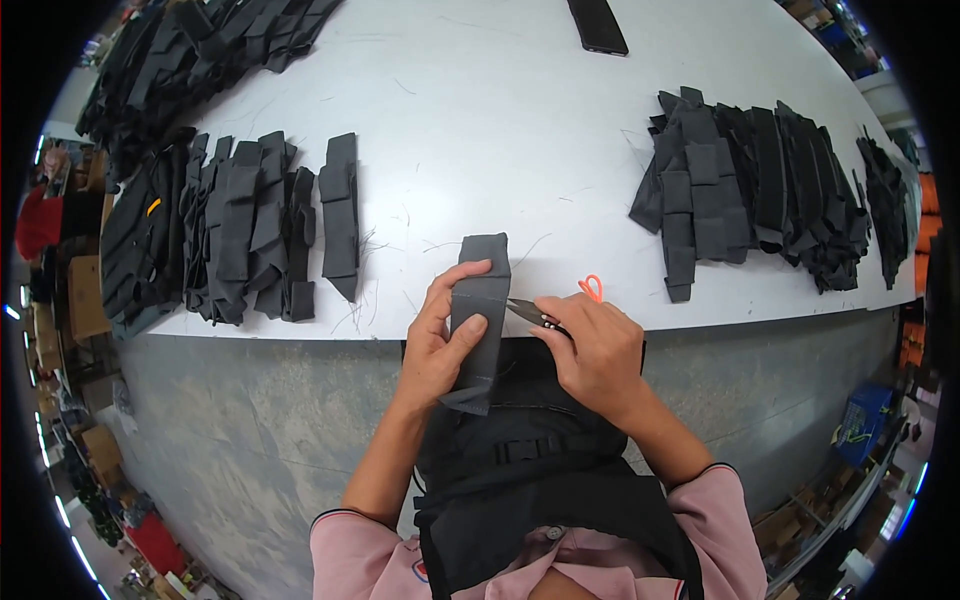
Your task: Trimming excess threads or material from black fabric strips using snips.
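A dark grey fabric strip with stitched folds [484,290] is pinched in my left hand [442,335], thumb on its face and fingers around its left edge. It hangs upright past the table's front edge, its pointed lower end free. My right hand [605,350] is closed around small thread snips [530,313], whose dark blade tips meet the strip's right edge. An orange loop [592,288] sticks out above that hand. One similar grey strip [341,215] lies alone on the table, left of my hands.
Piles of grey strips [250,225] lie on the left of the white table [470,130], with a larger heap [170,70] behind. More bundles [760,190] lie at the right. A black phone [598,26] rests at the far edge. Loose threads are scattered about.
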`<action>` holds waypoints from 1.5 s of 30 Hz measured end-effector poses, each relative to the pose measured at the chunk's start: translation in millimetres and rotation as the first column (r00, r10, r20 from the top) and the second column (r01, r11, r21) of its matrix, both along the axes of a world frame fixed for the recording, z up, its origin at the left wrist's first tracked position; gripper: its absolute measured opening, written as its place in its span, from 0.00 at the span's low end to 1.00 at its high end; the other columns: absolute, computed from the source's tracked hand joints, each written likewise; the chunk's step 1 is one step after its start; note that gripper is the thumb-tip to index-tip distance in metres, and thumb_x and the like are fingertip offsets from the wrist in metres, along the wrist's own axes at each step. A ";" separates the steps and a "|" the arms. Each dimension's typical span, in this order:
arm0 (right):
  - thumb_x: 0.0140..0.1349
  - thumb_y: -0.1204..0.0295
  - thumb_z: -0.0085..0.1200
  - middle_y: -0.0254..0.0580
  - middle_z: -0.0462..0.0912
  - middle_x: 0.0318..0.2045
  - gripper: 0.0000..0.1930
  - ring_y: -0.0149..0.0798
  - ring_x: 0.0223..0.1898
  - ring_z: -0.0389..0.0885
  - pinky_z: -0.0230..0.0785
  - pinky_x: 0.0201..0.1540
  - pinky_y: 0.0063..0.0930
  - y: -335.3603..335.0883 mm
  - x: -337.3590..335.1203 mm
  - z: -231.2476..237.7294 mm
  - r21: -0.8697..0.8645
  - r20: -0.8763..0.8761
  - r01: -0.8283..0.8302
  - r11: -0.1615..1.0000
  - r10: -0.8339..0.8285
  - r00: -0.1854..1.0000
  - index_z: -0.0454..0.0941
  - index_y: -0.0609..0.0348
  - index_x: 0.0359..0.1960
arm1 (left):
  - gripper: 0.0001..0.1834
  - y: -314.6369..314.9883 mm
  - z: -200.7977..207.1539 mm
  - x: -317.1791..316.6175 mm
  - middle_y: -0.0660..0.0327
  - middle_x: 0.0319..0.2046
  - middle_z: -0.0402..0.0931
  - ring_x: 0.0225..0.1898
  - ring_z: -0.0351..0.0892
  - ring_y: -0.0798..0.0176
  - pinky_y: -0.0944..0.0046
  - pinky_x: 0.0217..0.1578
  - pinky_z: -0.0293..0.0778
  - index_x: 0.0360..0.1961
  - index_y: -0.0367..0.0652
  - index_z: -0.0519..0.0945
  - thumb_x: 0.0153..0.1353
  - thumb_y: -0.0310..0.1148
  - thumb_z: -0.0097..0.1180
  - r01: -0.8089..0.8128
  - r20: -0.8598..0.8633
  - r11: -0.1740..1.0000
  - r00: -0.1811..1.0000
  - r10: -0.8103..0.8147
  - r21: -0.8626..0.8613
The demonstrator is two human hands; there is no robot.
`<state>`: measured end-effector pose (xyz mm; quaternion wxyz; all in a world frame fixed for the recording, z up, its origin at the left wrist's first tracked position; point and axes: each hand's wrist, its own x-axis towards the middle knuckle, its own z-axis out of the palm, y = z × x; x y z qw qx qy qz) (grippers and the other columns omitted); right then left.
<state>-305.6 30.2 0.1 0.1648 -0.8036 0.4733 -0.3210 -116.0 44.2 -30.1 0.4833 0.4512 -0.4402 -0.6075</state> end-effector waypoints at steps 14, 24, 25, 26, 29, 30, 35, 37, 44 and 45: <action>0.50 0.73 0.59 0.37 0.75 0.24 0.11 0.41 0.21 0.74 0.63 0.22 0.30 1.2 2.2 -1.4 0.058 0.041 0.002 0.998 -0.004 0.999 0.76 0.56 0.37 | 0.15 0.5 -3.2 0.9 0.59 0.59 0.62 0.58 0.61 0.64 0.65 0.58 0.57 0.46 0.35 0.76 0.60 0.32 0.53 0.034 0.057 0.999 0.998 -0.033 -0.024; 0.51 0.77 0.60 0.41 0.78 0.25 0.09 0.38 0.22 0.76 0.67 0.25 0.25 1.4 3.7 -0.4 0.265 0.318 0.024 0.964 -0.111 0.942 0.78 0.59 0.36 | 0.15 0.8 -0.4 1.1 0.57 0.59 0.63 0.59 0.61 0.62 0.63 0.59 0.56 0.45 0.35 0.76 0.59 0.32 0.53 0.039 0.044 0.998 0.998 -0.037 -0.045; 0.51 0.77 0.60 0.41 0.78 0.25 0.09 0.38 0.22 0.76 0.67 0.25 0.25 0.1 4.0 -2.7 0.264 0.317 0.022 0.964 -0.108 0.942 0.78 0.59 0.36 | 0.15 1.0 0.0 0.4 0.57 0.59 0.63 0.59 0.61 0.62 0.63 0.59 0.56 0.45 0.35 0.76 0.59 0.32 0.53 0.037 0.044 0.998 0.998 -0.035 -0.046; 0.51 0.77 0.60 0.41 0.78 0.25 0.09 0.38 0.22 0.77 0.68 0.26 0.24 -2.1 3.8 -6.7 0.356 0.339 -0.006 0.935 -0.123 0.933 0.78 0.59 0.35 | 0.15 1.5 0.3 -0.4 0.57 0.58 0.63 0.59 0.61 0.62 0.63 0.59 0.56 0.45 0.35 0.76 0.58 0.32 0.53 0.046 0.052 0.998 0.998 -0.043 -0.047; 0.51 0.77 0.59 0.41 0.79 0.26 0.08 0.37 0.24 0.78 0.69 0.27 0.24 -3.8 3.1 0.0 0.435 0.361 -0.046 0.899 -0.127 0.924 0.78 0.59 0.35 | 0.15 0.4 -0.5 3.1 0.56 0.58 0.63 0.59 0.61 0.61 0.62 0.59 0.56 0.44 0.36 0.76 0.58 0.32 0.53 0.047 0.069 0.997 0.997 -0.043 -0.061; 0.52 0.77 0.59 0.42 0.80 0.27 0.08 0.37 0.25 0.79 0.70 0.28 0.25 -2.3 2.6 5.1 0.427 0.355 -0.035 0.903 -0.133 0.925 0.78 0.59 0.35 | 0.15 0.3 -0.5 3.9 0.56 0.58 0.63 0.59 0.61 0.61 0.62 0.59 0.56 0.44 0.36 0.76 0.57 0.32 0.54 0.059 0.070 0.996 0.996 -0.054 -0.072; 0.53 0.77 0.57 0.41 0.81 0.29 0.07 0.37 0.26 0.79 0.71 0.32 0.25 -33.7 17.6 6.2 0.441 0.307 -0.151 0.885 0.009 0.952 0.77 0.60 0.35 | 0.13 -6.6 4.1 4.6 0.57 0.56 0.65 0.57 0.63 0.62 0.63 0.58 0.56 0.40 0.35 0.77 0.57 0.32 0.54 0.050 0.098 0.994 0.994 -0.040 -0.095; 0.53 0.77 0.56 0.40 0.81 0.29 0.07 0.36 0.27 0.80 0.71 0.32 0.25 -34.3 18.4 6.4 0.500 0.338 -0.186 0.846 0.007 0.941 0.77 0.60 0.35 | 0.12 -11.5 -0.9 9.4 0.59 0.53 0.68 0.47 0.69 0.68 0.68 0.50 0.64 0.38 0.33 0.77 0.60 0.33 0.53 -0.075 0.084 0.997 0.994 0.076 -0.023; 0.39 0.81 0.60 0.36 0.69 0.21 0.23 0.37 0.18 0.71 0.65 0.21 0.26 16.5 21.9 9.8 0.005 0.103 -0.282 0.959 0.280 0.954 0.77 0.55 0.43 | 0.14 -46.0 3.6 -5.1 0.67 0.35 0.73 0.30 0.67 0.78 0.76 0.30 0.65 0.44 0.35 0.76 0.63 0.36 0.52 -0.239 0.048 0.906 0.970 0.238 0.350; 0.35 0.82 0.57 0.38 0.70 0.22 0.23 0.40 0.19 0.72 0.66 0.22 0.27 11.9 28.7 4.1 0.020 0.040 -0.217 0.976 0.216 0.975 0.78 0.56 0.39 | 0.18 -47.2 6.4 -9.3 0.66 0.35 0.72 0.32 0.67 0.76 0.73 0.33 0.66 0.44 0.36 0.77 0.65 0.41 0.51 -0.194 0.001 0.890 0.977 0.212 0.412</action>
